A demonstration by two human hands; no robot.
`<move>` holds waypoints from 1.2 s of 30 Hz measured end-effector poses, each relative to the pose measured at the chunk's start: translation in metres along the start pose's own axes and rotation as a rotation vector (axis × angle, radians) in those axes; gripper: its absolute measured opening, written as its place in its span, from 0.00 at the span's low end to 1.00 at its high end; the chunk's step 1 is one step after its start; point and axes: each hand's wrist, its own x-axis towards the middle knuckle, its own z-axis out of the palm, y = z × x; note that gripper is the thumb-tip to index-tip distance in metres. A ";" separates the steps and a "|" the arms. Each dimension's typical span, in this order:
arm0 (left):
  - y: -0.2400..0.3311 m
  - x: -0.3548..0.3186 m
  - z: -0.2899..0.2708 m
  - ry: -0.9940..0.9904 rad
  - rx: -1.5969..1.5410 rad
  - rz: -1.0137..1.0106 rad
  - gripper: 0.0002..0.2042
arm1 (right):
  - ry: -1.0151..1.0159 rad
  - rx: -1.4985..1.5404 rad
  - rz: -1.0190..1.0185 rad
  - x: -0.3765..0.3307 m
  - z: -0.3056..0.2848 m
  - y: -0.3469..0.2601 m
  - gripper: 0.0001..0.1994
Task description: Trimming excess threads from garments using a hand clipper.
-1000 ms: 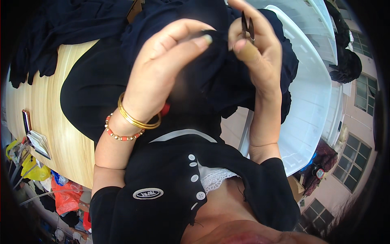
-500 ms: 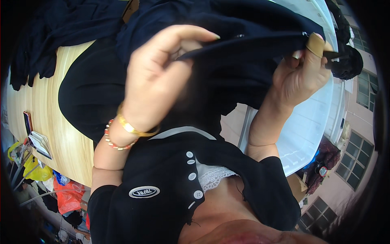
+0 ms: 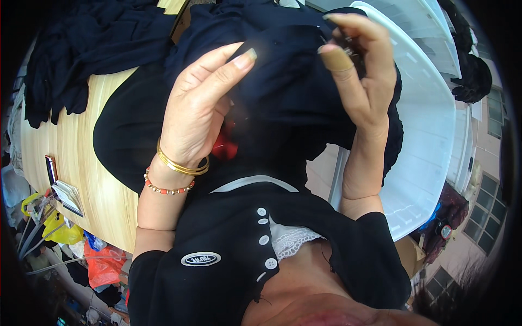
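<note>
Dark navy cloth, which looks like a garment, lies spread across my lap and over the table. My left hand pinches an edge of it between thumb and fingers. To the right, my right hand is curled above the cloth. It holds a small dark metal tool that looks like thread snips, mostly hidden by the fingers. A tan wrap covers the right thumb's tip. Something red shows just below my left hand.
More dark clothing is heaped on the wooden table at the left. A white plastic tub stands at my right, with dark cloth hanging over its side. A phone-like item lies near the table's left edge, above coloured bags.
My right hand has let go of the cloth's right end and moved left and up, nearer my left hand. The stretched edge has slackened, and the red thing has come into view.
</note>
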 end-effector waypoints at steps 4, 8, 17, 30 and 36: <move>0.000 0.001 0.002 0.024 0.019 0.045 0.13 | -0.109 0.054 -0.186 0.009 0.012 0.003 0.17; 0.002 0.000 0.004 0.021 -0.003 0.010 0.13 | -0.093 0.082 -0.178 0.009 0.014 0.005 0.17; -0.002 0.003 0.005 0.004 0.046 0.066 0.12 | -0.081 0.110 -0.205 0.009 0.014 0.008 0.18; -0.008 0.004 0.003 -0.003 0.255 0.192 0.12 | -0.142 -0.069 -0.180 0.006 0.007 -0.005 0.17; -0.011 0.003 0.001 -0.008 0.225 0.158 0.12 | -0.131 -0.089 -0.233 0.007 0.006 -0.003 0.17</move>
